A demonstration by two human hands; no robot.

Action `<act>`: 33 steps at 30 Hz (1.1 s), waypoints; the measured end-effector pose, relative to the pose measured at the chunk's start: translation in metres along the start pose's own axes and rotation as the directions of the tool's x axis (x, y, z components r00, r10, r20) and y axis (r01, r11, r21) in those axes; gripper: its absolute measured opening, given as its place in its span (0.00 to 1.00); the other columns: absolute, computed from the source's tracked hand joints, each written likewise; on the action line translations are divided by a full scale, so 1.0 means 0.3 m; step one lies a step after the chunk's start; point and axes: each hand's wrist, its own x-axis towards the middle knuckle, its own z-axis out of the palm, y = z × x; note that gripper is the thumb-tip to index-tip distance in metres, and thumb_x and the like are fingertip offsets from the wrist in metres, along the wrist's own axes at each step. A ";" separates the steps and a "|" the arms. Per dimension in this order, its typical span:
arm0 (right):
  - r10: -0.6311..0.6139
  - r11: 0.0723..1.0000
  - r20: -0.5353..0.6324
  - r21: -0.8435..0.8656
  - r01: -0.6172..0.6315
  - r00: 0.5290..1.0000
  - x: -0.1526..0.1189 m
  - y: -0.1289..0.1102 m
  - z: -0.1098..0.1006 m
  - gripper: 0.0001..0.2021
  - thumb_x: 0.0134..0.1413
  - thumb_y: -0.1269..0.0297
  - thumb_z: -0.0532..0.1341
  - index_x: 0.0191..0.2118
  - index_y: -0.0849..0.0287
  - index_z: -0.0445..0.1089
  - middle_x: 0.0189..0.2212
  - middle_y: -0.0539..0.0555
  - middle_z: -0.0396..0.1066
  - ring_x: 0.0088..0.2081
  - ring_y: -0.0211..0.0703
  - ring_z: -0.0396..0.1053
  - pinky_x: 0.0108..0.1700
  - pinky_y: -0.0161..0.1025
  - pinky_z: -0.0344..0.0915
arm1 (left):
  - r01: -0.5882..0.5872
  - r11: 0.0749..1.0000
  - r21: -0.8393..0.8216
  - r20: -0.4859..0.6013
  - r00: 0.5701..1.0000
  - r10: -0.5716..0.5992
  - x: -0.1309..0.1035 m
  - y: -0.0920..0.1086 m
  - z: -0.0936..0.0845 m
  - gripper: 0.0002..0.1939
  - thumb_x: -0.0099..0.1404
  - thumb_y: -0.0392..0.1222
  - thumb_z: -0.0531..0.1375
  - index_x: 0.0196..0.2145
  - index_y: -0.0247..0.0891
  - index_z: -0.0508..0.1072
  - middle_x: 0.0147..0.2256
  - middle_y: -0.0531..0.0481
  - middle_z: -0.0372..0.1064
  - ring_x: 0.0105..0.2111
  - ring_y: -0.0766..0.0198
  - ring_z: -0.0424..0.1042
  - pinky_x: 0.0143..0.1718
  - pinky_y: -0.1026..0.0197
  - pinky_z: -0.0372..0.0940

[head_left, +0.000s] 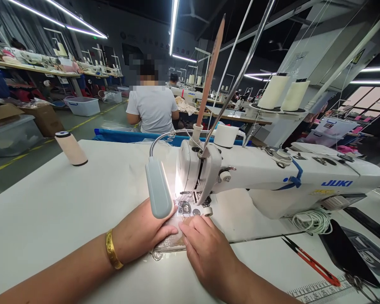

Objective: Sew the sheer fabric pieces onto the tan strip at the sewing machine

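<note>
A small piece of sheer, shiny fabric (pixel 171 241) lies in front of the needle area of a white sewing machine (pixel 240 169). My left hand (pixel 142 230), with a gold bracelet on its wrist, rests on the fabric's left side, thumb and fingers apart; a grey lamp head (pixel 160 188) hides part of it. On the right edge of the fabric, my right hand (pixel 205 245) has its thumb and fingertips pinched together at the cloth. Both hands are just below the presser foot (pixel 185 207).
A thread cone (pixel 71 148) stands at the table's left. Right of the hands lie red thread snips (pixel 313 259), a black phone-like object (pixel 348 253), coiled cord (pixel 312 221) and a ruler strip (pixel 323 291). A person in a white shirt (pixel 152 107) sits beyond the table.
</note>
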 end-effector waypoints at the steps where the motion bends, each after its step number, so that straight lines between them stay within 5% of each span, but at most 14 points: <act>1: -0.001 1.000 -0.001 0.000 0.001 1.000 -0.001 -0.001 0.002 0.16 0.66 0.78 0.51 0.49 0.59 0.72 0.35 0.56 0.68 0.36 0.50 0.61 0.36 0.45 0.61 | 0.000 1.000 -0.016 -0.012 1.000 0.000 0.002 0.001 -0.002 0.21 0.76 0.58 0.56 0.53 0.41 0.76 0.50 0.41 0.76 0.52 0.43 0.73 0.56 0.43 0.69; 13: -0.018 1.000 -0.026 -0.026 0.018 0.999 0.001 -0.005 0.008 0.14 0.66 0.78 0.50 0.48 0.59 0.70 0.35 0.56 0.67 0.35 0.51 0.61 0.35 0.45 0.60 | 0.051 0.999 -0.008 0.103 0.993 -0.050 0.022 0.037 -0.050 0.17 0.73 0.49 0.62 0.53 0.36 0.77 0.54 0.37 0.77 0.55 0.37 0.73 0.54 0.41 0.71; 23: -0.022 0.999 -0.033 -0.043 0.021 0.999 -0.002 -0.005 0.013 0.15 0.66 0.78 0.51 0.50 0.60 0.71 0.35 0.56 0.68 0.35 0.51 0.62 0.35 0.45 0.63 | -0.058 0.994 0.096 0.013 0.998 0.057 0.017 0.031 -0.032 0.18 0.78 0.53 0.56 0.47 0.37 0.78 0.49 0.38 0.79 0.48 0.43 0.77 0.48 0.45 0.73; 29: -0.004 0.999 -0.009 -0.043 0.004 1.000 -0.002 0.000 0.014 0.15 0.67 0.77 0.52 0.51 0.60 0.72 0.35 0.57 0.68 0.36 0.52 0.64 0.37 0.47 0.65 | -0.228 0.967 0.111 -0.075 0.969 0.237 -0.005 0.071 -0.035 0.15 0.76 0.32 0.53 0.38 0.42 0.78 0.41 0.47 0.79 0.41 0.55 0.77 0.44 0.54 0.70; 33: 0.006 0.999 0.019 -0.047 -0.005 1.000 0.003 0.005 0.013 0.15 0.68 0.76 0.51 0.50 0.60 0.73 0.35 0.57 0.68 0.36 0.52 0.64 0.38 0.48 0.66 | -0.246 0.966 0.086 -0.081 0.964 0.253 -0.006 0.088 -0.049 0.18 0.77 0.31 0.51 0.36 0.42 0.78 0.37 0.48 0.79 0.36 0.59 0.75 0.38 0.58 0.68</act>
